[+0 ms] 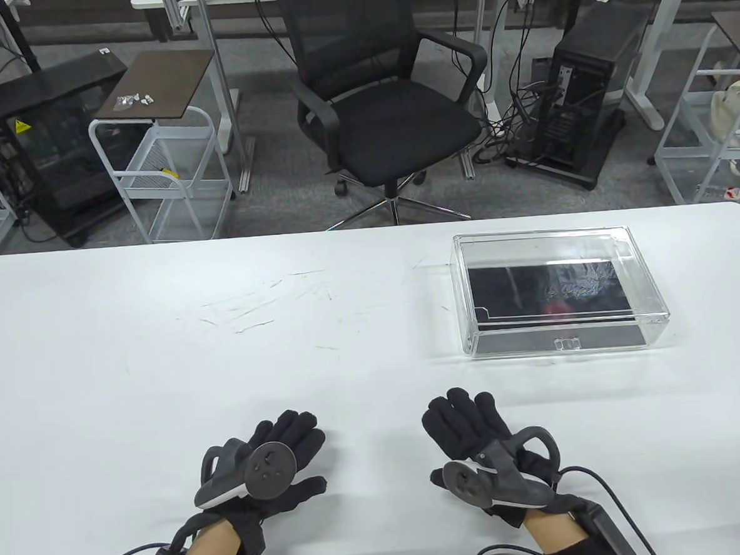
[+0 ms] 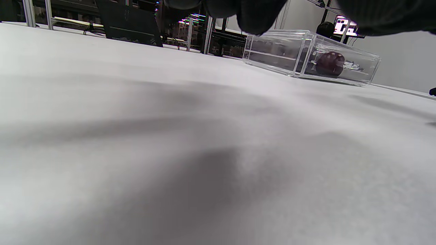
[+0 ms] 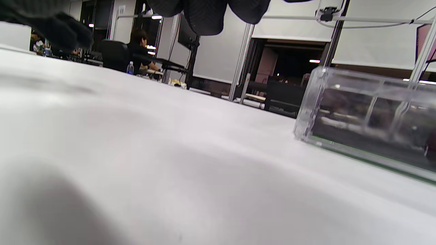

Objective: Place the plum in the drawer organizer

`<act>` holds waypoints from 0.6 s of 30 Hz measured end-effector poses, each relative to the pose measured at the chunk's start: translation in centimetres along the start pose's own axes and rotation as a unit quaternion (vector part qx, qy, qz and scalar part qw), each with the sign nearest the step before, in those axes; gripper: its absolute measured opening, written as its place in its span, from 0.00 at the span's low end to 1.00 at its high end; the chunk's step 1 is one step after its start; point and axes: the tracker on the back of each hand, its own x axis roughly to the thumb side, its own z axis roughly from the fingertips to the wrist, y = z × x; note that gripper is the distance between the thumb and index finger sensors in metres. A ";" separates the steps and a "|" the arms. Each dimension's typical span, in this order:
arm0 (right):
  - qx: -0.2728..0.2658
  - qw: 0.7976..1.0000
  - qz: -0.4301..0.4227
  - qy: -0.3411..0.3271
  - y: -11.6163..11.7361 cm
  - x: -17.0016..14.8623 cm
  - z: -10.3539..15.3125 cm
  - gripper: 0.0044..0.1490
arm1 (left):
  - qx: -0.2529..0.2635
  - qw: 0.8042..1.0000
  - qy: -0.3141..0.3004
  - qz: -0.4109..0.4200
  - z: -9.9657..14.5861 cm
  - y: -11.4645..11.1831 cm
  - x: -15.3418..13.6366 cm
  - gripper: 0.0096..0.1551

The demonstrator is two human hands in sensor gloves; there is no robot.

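The clear drawer organizer (image 1: 558, 288) stands at the right of the white table (image 1: 223, 336), its drawer pushed in. A dark red plum (image 1: 557, 307) lies inside it, faint through the lid; it shows plainly in the left wrist view (image 2: 329, 63) inside the organizer (image 2: 306, 56). My left hand (image 1: 286, 442) rests flat on the table near the front edge, fingers spread, holding nothing. My right hand (image 1: 463, 422) rests flat to its right, also empty, well short of the organizer (image 3: 371, 119).
A black office chair (image 1: 384, 101) stands beyond the far table edge. A white wire cart (image 1: 162, 152) and a computer tower (image 1: 591, 95) stand on the floor behind. Faint scuff marks (image 1: 253, 306) cross the table's middle.
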 end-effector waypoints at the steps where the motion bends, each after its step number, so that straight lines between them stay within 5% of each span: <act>1: 0.013 1.000 -0.004 -0.002 0.4 0.1 0.0 0.54 | -0.001 1.000 0.000 0.000 0.0 0.0 0.0 0.45; 18: 0.035 0.999 -0.023 0.003 1.3 -0.1 0.0 0.53 | -0.008 1.000 0.002 -0.006 0.0 0.0 0.1 0.46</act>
